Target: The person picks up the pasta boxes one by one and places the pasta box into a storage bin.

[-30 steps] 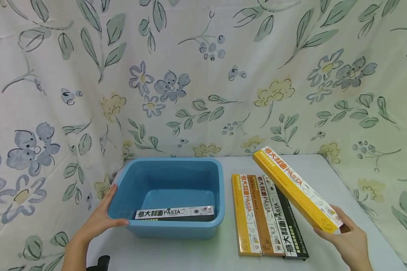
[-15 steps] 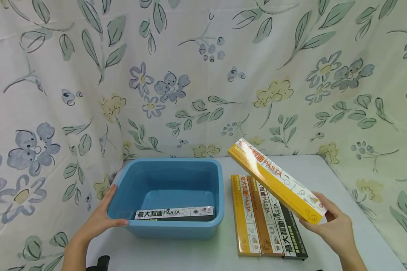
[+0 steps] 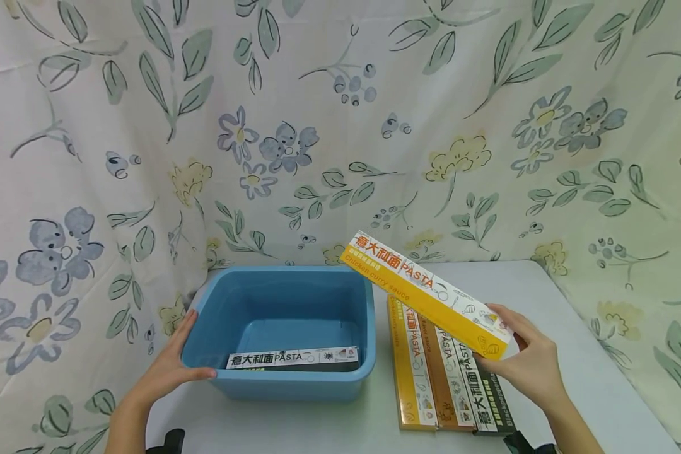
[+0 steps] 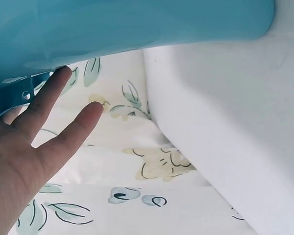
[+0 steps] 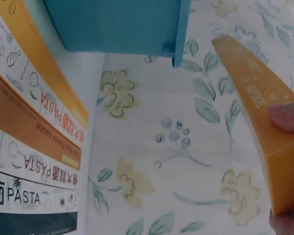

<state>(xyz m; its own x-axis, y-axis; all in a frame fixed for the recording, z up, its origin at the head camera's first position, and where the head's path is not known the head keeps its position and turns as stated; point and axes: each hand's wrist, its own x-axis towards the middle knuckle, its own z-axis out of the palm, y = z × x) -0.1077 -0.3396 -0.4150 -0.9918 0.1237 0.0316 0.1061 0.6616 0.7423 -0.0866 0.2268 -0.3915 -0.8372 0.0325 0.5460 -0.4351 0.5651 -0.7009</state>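
My right hand (image 3: 524, 356) grips the near end of a yellow and white pasta box (image 3: 425, 287) labelled chicken curry sauce. The box is held up at a slant, its far end overlapping the right rim of a blue plastic bin (image 3: 295, 375) in the head view. In the right wrist view, the thumb (image 5: 288, 116) presses on the box's yellow side. My left hand (image 3: 167, 372) spans the bin's near-left corner, thumb on the front rim and straight fingers (image 4: 81, 128) along the left side. Inside the bin lies a black and white pasta box (image 3: 292, 358).
Right of the bin, a yellow pasta box (image 3: 411, 378), a brown one (image 3: 445, 378) and a black one (image 3: 485, 397) lie side by side on the white table (image 3: 295, 425). A floral cloth (image 3: 340, 126) hangs behind the table.
My right hand has carried the yellow pasta box leftward, from over the right side of the table to the bin's right rim. My left hand stays at the bin's corner.
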